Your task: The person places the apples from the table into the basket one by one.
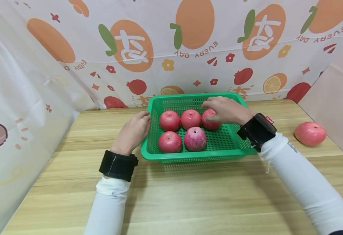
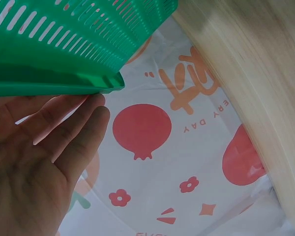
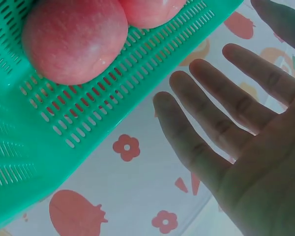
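A green plastic basket (image 1: 247, 151) with slotted walls stands on the table. Inside are several pink apples (image 1: 170, 120) and a purplish, streaked round fruit (image 1: 195, 139) with a dark spot on top. My left hand (image 1: 134, 129) is at the basket's left rim; in the left wrist view its nearly straight fingers (image 2: 81, 132) reach up to the underside of that rim. Over the right part of the basket is my right hand (image 1: 225, 109), overlapping the back right apple (image 1: 211, 122). In the right wrist view its spread fingers (image 3: 221, 123) hold nothing.
Another pink apple (image 1: 310, 133) lies on the wooden table (image 1: 189, 202), right of the basket. A fruit-printed cloth (image 1: 165, 49) hangs right behind the basket, and pale sheeting (image 1: 21, 137) borders the table on the left.
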### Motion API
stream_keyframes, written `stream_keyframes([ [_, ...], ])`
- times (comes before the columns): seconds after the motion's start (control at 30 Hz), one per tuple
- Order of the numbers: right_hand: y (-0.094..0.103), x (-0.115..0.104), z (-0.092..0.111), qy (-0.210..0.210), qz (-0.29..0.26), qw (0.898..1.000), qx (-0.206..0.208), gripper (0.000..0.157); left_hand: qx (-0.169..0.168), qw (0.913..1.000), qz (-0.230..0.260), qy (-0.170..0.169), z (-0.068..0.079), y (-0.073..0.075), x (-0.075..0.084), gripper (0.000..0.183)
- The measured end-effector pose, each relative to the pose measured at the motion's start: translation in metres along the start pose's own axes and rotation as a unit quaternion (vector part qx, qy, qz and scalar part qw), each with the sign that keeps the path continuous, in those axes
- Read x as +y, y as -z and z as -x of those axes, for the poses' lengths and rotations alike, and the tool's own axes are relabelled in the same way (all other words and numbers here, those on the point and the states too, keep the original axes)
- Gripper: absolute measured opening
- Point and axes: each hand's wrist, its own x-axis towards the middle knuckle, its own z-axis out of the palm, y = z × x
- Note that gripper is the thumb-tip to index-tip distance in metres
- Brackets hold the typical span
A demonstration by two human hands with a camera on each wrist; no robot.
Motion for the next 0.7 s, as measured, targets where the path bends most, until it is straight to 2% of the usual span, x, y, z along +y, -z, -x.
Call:
stream_keyframes([
  [0.43,0.023,0.012,0.01,-0.017,0.008,0.999,0.04,0.037,0.001,1.0,0.0,0.005,0.001,-0.001,0.0,0.025],
  [0.7,0.027,0.025,0.021,-0.025,-0.002,0.998,0.055,0.035,0.003,1.0,0.0,0.003,0.002,0.001,0.001,0.025],
])
